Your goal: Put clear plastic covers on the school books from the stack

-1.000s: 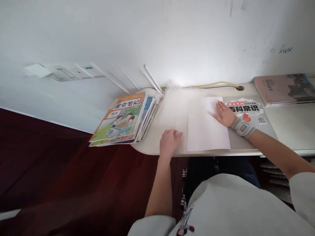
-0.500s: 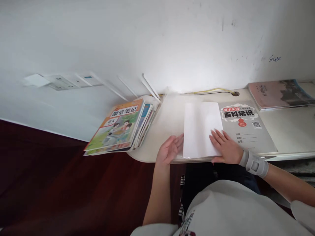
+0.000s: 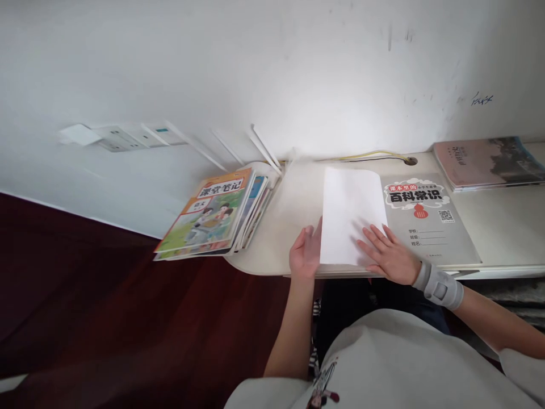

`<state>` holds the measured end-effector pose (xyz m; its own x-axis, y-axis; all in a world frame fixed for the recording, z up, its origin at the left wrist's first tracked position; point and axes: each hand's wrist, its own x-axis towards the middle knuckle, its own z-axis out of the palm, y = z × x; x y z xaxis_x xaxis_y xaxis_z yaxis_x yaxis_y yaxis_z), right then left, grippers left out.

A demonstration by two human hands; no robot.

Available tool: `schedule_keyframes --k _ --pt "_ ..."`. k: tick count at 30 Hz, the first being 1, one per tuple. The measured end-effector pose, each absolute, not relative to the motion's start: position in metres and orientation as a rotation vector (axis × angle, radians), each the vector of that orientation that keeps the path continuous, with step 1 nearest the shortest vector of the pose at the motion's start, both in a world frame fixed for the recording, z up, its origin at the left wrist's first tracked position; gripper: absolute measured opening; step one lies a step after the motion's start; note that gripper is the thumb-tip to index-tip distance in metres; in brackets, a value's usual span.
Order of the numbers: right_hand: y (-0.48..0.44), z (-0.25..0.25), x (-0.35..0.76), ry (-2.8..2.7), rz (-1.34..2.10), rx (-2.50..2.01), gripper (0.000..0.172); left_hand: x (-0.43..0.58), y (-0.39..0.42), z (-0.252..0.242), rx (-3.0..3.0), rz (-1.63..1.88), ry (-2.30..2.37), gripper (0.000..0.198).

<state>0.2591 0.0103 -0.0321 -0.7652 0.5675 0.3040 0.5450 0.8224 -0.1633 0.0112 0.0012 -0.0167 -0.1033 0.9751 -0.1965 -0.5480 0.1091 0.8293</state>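
An open book shows its grey title page point(image 3: 430, 244) with red and black lettering on the right and a blank white leaf point(image 3: 351, 210) on the left. My right hand point(image 3: 394, 258) lies over the lower right of this leaf with fingers spread; a grey wrist brace is around that wrist. At the leaf's left edge, my left hand point(image 3: 305, 253) is curled, its fingers partly seen through a hazy clear plastic film point(image 3: 315, 241) that it seems to pinch. The film's outline on the white desk is hard to make out.
A stack of books point(image 3: 208, 213) overhangs the desk's rounded left end. More books point(image 3: 485, 162) lie at the back right. A yellow cable point(image 3: 366, 154) runs along the wall to a desk hole point(image 3: 411, 161). White rods point(image 3: 266, 149) lean at the wall.
My left hand has moved right and up against the white leaf's edge, bringing the clear film up with it. The leaf's left side looks raised. My right hand's fingers have spread slightly.
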Motion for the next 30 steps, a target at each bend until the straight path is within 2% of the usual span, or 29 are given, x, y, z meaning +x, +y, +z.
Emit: schedule_keyframes --k 3,7,13,15,20,24,30 --pt "0.010 -0.036 0.257 -2.616 0.101 -0.856 0.064 0.016 0.000 -0.022 0.532 1.443 0.969 0.038" --pt "0.010 -0.040 0.271 -2.532 0.102 -0.826 0.063 0.013 -0.006 -0.029 0.517 1.510 0.868 0.063" --pt "0.004 -0.035 0.287 -2.540 -0.144 -0.669 0.043 0.020 -0.024 -0.027 0.528 1.612 0.669 0.074" --pt "0.000 -0.035 0.278 -2.520 -0.219 -0.698 0.041 0.026 -0.029 -0.027 0.485 1.669 0.632 0.080" --pt "-0.007 -0.044 0.248 -2.487 -0.290 -0.838 0.043 0.041 -0.034 -0.032 0.315 1.760 0.773 0.047" --pt "-0.007 -0.050 0.242 -2.517 -0.222 -0.844 0.044 0.045 -0.032 -0.031 0.093 1.747 0.845 0.040" --pt "-0.008 -0.049 0.239 -2.587 -0.183 -0.927 0.046 0.046 -0.032 -0.028 -0.015 1.757 0.791 0.042"
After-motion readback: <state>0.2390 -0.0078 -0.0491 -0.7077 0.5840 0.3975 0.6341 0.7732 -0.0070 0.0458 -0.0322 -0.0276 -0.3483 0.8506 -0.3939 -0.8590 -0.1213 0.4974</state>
